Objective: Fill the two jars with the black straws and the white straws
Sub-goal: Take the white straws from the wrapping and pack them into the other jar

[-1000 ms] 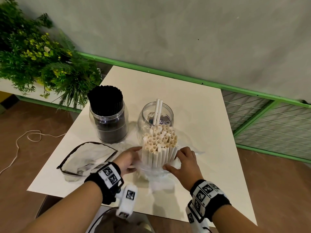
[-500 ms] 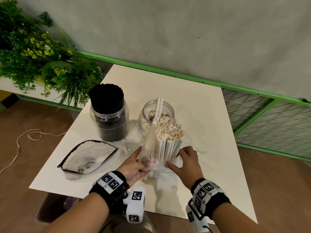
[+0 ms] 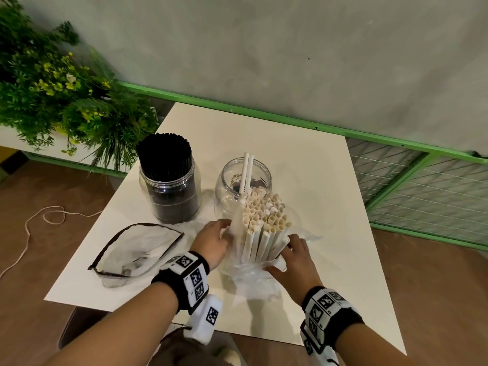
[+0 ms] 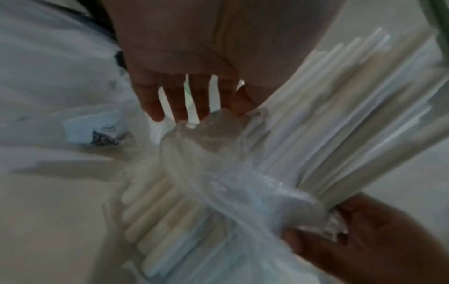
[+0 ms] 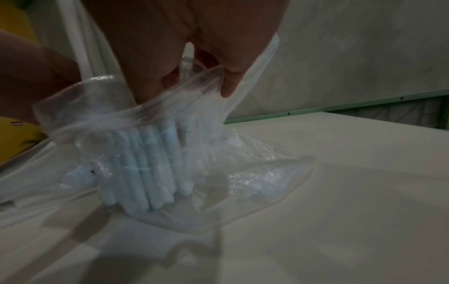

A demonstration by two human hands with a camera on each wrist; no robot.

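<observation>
Head view: white straws (image 3: pixel 262 225) stood as a loose bundle near the table's (image 3: pixel 303 180) front edge, lower ends inside a crumpled clear bag (image 3: pixel 248 272), tops fanned toward 1 o'clock. Left hand (image 3: pixel 214 243) lay at the bundle's 9 o'clock; in left wrist view its fingers (image 4: pixel 155 100) were straight and spread, tips touching the bag, gripping nothing. Right hand (image 3: pixel 294 256) at 4 o'clock pinched the bag's rim against the bundle, confirmed in right wrist view, where straw ends met the table through the plastic. Clear jar (image 3: pixel 243 186) sat just behind, at 12 o'clock, holding only two white straws. Black straws (image 3: pixel 165 154) filled the other jar (image 3: pixel 170 191) at 10 o'clock. An emptied bag (image 3: pixel 132 250) lay at 8 o'clock. Judged risk: the bundle was unbanded, so stripping the bag with one flat hand could let straws splay and roll off; the fanned top might also snag the jar's narrow mouth or tip it.
</observation>
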